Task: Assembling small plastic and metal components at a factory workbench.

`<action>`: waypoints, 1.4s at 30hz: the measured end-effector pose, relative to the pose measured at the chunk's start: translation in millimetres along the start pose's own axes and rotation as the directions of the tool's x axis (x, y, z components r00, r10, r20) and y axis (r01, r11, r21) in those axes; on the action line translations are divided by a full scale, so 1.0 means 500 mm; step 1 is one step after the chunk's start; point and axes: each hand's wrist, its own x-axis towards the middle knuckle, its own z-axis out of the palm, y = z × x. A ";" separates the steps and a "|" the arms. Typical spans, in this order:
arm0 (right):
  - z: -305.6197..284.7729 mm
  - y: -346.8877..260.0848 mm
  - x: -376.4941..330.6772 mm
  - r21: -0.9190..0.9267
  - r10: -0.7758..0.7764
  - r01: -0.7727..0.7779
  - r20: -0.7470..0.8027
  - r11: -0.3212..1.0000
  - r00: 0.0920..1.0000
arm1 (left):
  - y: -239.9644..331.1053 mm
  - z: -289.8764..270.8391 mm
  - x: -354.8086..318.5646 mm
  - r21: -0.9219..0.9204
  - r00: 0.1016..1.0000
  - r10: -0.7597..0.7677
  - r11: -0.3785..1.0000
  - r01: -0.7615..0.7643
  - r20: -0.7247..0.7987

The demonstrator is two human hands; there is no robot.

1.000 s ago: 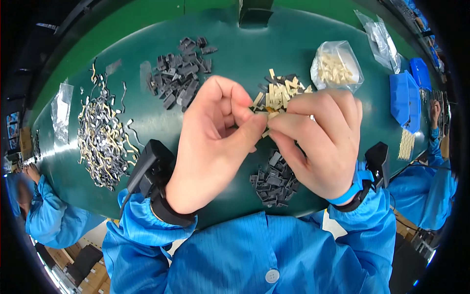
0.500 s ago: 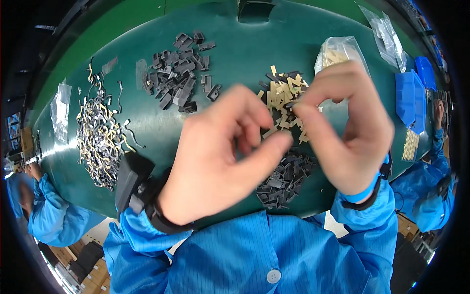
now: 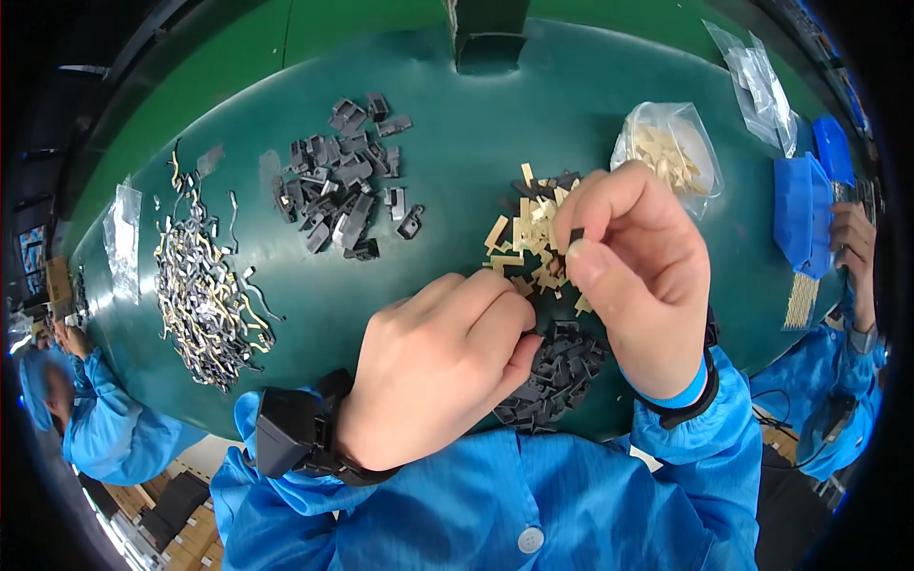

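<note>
Between the thumb and forefinger of my right hand [image 3: 652,276] is a small black piece [image 3: 575,236], held up over a pile of tan strips [image 3: 524,233] mixed with some dark ones. My left hand [image 3: 433,366] is turned back up with its fingers curled down and the thumb drawn in; whatever lies inside them is hidden. It is beside the near heap of small black plastic parts [image 3: 557,381], partly covering its left side. Farther off on the green table [image 3: 438,171] is a second heap, of larger black plastic housings [image 3: 352,171].
Thin black, white and yellowish cables [image 3: 205,295] lie heaped at the left. An open clear bag [image 3: 700,162] of tan pieces stands at the far right, near blue bins [image 3: 803,214]. Flat plastic bags [image 3: 122,233] lie near the edges. Co-workers' hands [image 3: 854,238] show on both sides.
My left hand has lowered toward me and its fingers have curled downward. My right hand has drawn nearer and left, the black piece now showing at its fingertips. The view has shifted slightly.
</note>
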 end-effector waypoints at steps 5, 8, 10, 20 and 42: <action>-0.002 0.007 -0.006 0.129 0.053 -0.054 0.009 0.990 0.999 | -0.007 -0.024 0.000 -0.168 0.991 -0.045 0.986 0.024 -0.127; -0.006 0.013 -0.009 0.207 0.063 -0.075 0.060 0.975 0.996 | -0.018 -0.035 0.008 -0.226 0.979 -0.032 0.974 -0.015 -0.201; -0.007 0.016 -0.014 0.208 0.092 -0.113 0.111 0.971 0.990 | -0.030 -0.034 0.011 -0.186 0.953 0.110 0.968 -0.167 -0.284; 0.007 -0.004 -0.026 0.280 0.246 -0.263 0.095 0.923 0.965 | -0.035 -0.046 0.009 -0.212 0.928 0.166 0.946 -0.246 -0.333; 0.015 0.012 -0.037 -0.053 0.006 -0.005 0.023 0.999 1.000 | -0.029 -0.037 -0.004 -0.209 0.933 0.109 0.959 -0.188 -0.342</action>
